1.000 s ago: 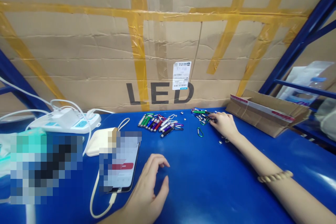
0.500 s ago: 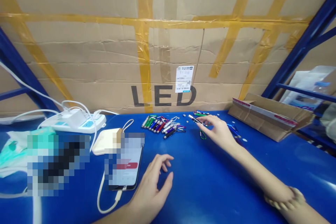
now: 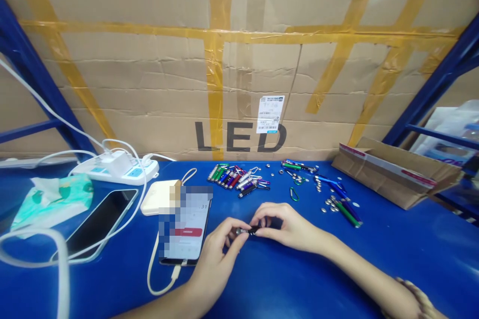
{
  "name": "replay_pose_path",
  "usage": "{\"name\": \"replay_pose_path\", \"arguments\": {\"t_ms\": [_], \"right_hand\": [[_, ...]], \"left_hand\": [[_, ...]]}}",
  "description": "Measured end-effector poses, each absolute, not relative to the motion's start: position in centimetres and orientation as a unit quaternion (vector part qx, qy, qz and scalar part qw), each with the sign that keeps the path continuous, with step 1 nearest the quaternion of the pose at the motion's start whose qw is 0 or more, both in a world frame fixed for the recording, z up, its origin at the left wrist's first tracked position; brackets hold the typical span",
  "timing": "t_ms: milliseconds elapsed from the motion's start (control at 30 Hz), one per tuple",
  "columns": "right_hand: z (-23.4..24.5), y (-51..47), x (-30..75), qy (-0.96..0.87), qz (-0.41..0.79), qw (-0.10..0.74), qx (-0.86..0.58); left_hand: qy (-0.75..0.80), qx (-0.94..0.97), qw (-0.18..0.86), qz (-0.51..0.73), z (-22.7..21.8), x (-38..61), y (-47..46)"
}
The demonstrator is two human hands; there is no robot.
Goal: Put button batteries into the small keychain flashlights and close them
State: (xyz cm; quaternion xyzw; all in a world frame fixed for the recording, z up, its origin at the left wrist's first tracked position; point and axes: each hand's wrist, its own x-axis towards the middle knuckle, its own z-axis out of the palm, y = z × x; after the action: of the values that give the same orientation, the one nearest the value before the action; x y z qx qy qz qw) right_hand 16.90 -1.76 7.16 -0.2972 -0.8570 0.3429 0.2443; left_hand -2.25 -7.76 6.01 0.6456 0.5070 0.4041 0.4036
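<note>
Both hands meet over the blue table [image 3: 299, 279] and pinch one small dark keychain flashlight [image 3: 247, 231]. My left hand [image 3: 219, 254] grips its left end with fingers curled. My right hand [image 3: 286, 227] holds its right end, fingers closed round it. Behind them lies a row of several coloured keychain flashlights [image 3: 236, 178], side by side. To the right, more loose flashlights [image 3: 342, 204], carabiner clips [image 3: 294, 193] and small button batteries [image 3: 329, 203] are scattered.
A phone [image 3: 185, 229] with a lit screen and a white cable lies left of my hands. A second phone [image 3: 99, 222], a white power bank [image 3: 160, 197], a power strip [image 3: 116, 169] and a tissue pack [image 3: 52, 199] sit further left. An open cardboard box [image 3: 396, 174] stands at right; a taped "LED" carton [image 3: 239, 60] forms the backdrop.
My right hand picked a flashlight from the scattered pile at the back right and brought it toward me. My left hand rose from the table and closed on its other end.
</note>
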Motion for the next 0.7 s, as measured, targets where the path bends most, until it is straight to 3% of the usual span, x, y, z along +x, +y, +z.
{"name": "replay_pose_path", "arguments": {"t_ms": [133,300,700], "right_hand": [[7.4,-0.7,18.0,-0.880,0.250,0.228,-0.334],[6.5,2.9,22.6,-0.843,-0.044,0.189,-0.501],[3.4,6.8,28.5,-0.780,-0.091,0.159,-0.598]], "left_hand": [[0.501,0.642,0.381,0.437,6.0,-2.2,-7.8],[0.501,0.644,0.368,0.446,5.9,-2.1,-7.9],[0.478,0.671,0.337,0.455,5.4,-2.1,-7.6]]}}
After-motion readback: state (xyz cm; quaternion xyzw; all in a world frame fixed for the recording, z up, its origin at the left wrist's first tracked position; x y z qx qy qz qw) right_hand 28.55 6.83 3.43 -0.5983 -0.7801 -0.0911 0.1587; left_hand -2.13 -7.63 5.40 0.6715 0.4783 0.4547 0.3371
